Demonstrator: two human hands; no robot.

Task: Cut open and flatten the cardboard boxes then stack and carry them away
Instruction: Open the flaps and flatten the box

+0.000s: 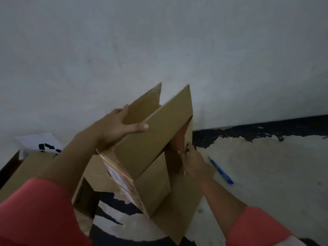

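The left hand (pixel 122 126) holds the cardboard box (pixel 154 139) at its open upper end, with the thumb laid along the near panel and the other fingers reaching to the far flap, so the grip goes across the opening and not around one firm edge. The right hand (pixel 191 160) is lower, at the right side of the box, and its fingertips pinch a thin cardboard edge there; I cannot tell if it also holds a tool. The box is lifted and tilted in the air between both hands, its labelled end (pixel 122 181) pointing down, above other brown cardboard (pixel 177 213) that lies on the floor (pixel 266 174). I think the main risk is the box twisting: if the right hand pulls hard on that edge, the open walls can fold under the left hand and the box may slip out and fall on the pile. The edge may also tear unevenly, or cut the pinching fingers. A blue pen-like tool (pixel 221 170) lies on the floor just to the right; a step backwards could land on it. More cardboard (pixel 26 167) and a white bag (pixel 39 142) sit at the left, near the wall (pixel 159 41).
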